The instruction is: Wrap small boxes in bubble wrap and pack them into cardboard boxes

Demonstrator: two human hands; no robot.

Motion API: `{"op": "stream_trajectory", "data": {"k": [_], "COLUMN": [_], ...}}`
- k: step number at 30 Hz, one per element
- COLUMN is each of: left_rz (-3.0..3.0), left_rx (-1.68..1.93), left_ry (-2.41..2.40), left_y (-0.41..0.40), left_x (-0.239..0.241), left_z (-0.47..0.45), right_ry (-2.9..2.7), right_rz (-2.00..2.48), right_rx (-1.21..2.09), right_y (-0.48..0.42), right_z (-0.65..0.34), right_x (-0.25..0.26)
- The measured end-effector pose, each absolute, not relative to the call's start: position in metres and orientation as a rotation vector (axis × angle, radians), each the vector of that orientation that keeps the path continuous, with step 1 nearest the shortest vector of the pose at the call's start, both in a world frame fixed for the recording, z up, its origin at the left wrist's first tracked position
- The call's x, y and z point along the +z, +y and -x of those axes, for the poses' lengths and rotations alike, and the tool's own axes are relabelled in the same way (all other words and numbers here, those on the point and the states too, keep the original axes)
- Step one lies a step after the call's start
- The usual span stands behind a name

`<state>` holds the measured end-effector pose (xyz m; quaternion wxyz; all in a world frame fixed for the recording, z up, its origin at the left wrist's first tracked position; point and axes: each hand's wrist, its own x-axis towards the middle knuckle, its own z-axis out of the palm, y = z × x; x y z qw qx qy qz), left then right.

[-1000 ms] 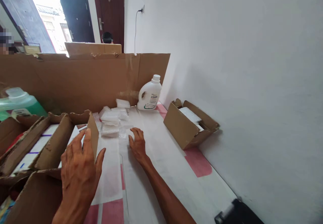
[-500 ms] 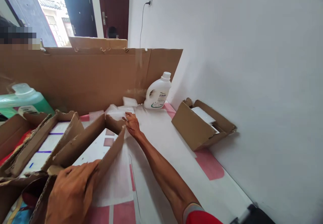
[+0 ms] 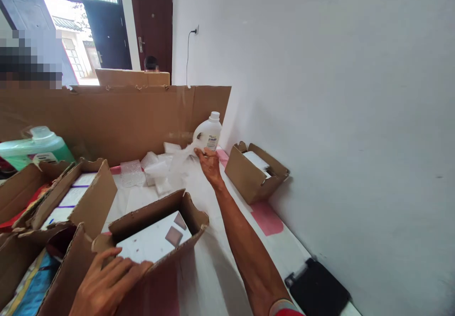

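open carton (image 3: 156, 233) holds white box (image 3: 152, 242), left hand (image 3: 106, 283) gripping rim.

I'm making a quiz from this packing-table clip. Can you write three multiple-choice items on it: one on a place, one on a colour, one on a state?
1. Where does the white bottle stand?
A. At the far end of the table, before the cardboard wall
B. Inside the small box by the wall
C. On the floor

2. What colour is the jug at far left?
A. Red
B. Green
C. Black

3. What is the right hand doing?
A. Lying flat on the table
B. Gripping the bottle's cap
C. Holding up a clear plastic bag

Answers:
1 A, the bottle stands upright by the cardboard wall's right end.
2 B, its body is translucent green.
3 C, the fingers pinch the bag, which hangs left of the hand, while the left hand grips the near box.
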<state>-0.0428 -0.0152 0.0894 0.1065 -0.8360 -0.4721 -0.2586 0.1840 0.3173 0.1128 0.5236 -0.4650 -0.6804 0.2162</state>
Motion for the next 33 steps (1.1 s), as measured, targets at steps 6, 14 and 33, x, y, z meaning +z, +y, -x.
{"op": "stream_trajectory", "data": {"k": [6, 14, 33], "left_rz": [2.388, 2.272, 2.280], "left_rx": [-0.899, -0.959, -1.652], "left_ry": [-1.419, -1.449, -1.299], "left_y": [0.016, 0.019, -0.092], "left_x": [0.092, 0.108, 0.156], "left_z": [0.029, 0.014, -0.085], "right_ry": [-1.272, -1.190, -1.261], "right_rz": [1.034, 0.822, 0.638], "right_rx": [0.380, 0.323, 1.416], "right_y": [0.256, 0.126, -0.023], "right_z": [-0.274, -0.360, -0.282], "right_x": [0.159, 0.215, 0.147]}}
